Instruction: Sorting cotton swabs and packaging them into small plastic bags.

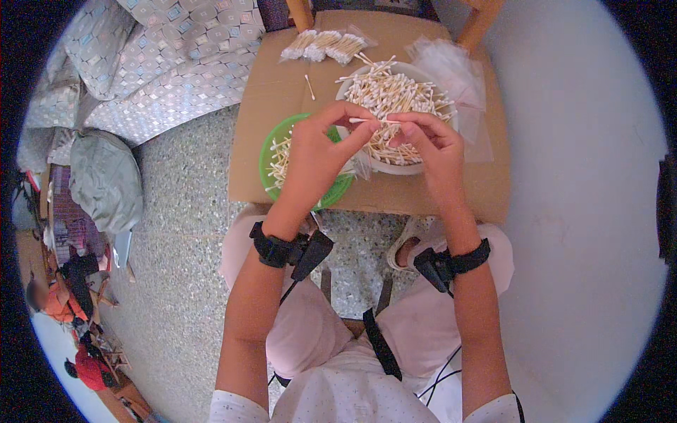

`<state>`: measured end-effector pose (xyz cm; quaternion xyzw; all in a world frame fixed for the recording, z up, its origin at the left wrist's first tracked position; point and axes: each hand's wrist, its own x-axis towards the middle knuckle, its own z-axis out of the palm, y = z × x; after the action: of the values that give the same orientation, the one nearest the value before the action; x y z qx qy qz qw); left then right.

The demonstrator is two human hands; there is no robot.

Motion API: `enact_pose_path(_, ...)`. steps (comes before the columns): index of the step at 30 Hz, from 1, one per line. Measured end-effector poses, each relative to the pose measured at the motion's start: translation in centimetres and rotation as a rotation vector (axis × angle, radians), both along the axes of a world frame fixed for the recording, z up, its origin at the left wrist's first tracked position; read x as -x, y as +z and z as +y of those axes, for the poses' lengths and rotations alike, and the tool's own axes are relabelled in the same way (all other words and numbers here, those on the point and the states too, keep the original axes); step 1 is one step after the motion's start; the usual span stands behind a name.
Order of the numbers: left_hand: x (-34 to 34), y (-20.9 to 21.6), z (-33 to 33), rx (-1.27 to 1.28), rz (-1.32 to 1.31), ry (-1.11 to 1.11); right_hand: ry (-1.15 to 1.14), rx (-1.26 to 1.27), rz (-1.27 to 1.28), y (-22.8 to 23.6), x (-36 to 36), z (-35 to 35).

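Cardboard sheet [243, 173] spread flat, everything set out on it. White bowl [398, 169] near its middle, heaped with cotton swabs [398, 92]. Green bowl [265, 158] to the left, fewer swabs inside, partly hidden by left wrist. Clear plastic bags [469, 88] piled beside white bowl's right side. Left hand [317, 144] and right hand [442, 144] meet above white bowl; fingers of both pinch a single swab [386, 122], roughly level. Swab bundles [324, 45] along far edge; loose swab [309, 87] lies nearer.
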<state>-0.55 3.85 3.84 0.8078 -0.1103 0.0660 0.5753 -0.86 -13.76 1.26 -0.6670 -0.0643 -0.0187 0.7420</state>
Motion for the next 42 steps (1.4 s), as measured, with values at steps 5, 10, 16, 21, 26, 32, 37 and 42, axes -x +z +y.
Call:
enact_pose_path(5,-0.3,-0.6,0.1,0.026,-0.041,-0.04,-0.027,-0.075,0.026,0.6,0.1,0.4)
enact_pose_path(10,-0.2,0.2,0.4,0.092,0.03,-0.138,0.005,0.012,0.0,-0.1,0.1,-0.4)
enact_pose_path(16,-0.2,-0.1,2.9,-0.372,-0.108,-0.346,-0.11,0.124,-0.033,0.1,-0.2,-0.4)
enact_pose_path(21,0.6,-0.9,3.0,-0.698,-0.125,-0.303,-0.067,0.206,-0.003,-0.1,0.4,0.2)
enact_pose_path(26,0.8,-1.4,2.8,-0.708,-0.116,-0.253,-0.042,0.114,0.089,0.0,0.8,1.1)
enact_pose_path(32,0.7,-2.0,3.0,-0.712,-0.184,-0.223,-0.079,0.097,-0.056,-0.1,1.2,1.6)
enact_pose_path(37,0.7,-2.0,3.0,-0.695,-0.24,-0.222,-0.047,0.053,-0.069,0.5,1.2,1.8)
enact_pose_path(42,0.7,-2.0,2.7,-0.666,-0.136,-0.189,-0.023,0.124,-0.076,-1.3,0.3,2.4)
